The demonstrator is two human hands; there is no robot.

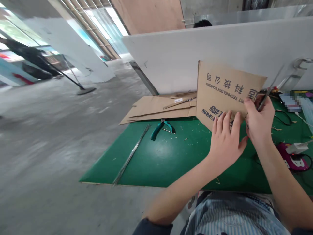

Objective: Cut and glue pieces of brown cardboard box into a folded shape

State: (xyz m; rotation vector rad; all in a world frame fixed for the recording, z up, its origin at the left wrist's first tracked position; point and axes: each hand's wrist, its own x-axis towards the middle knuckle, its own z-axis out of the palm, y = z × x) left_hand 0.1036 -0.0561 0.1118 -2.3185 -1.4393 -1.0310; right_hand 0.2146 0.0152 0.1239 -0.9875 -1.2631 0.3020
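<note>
A green table (181,163) spreads beneath the hands, with flattened cardboard (149,106) along its far edge. The printed cardboard sheet (225,85) is tilted up above the tabletop, lettering upside down. The left hand (223,142) lies open against its lower face — fingers spread — and the right hand (262,119) closes at its right edge, gripping a slim tool (265,98). Teal-handled pliers (156,130) lie near thin rods (132,153).
</note>
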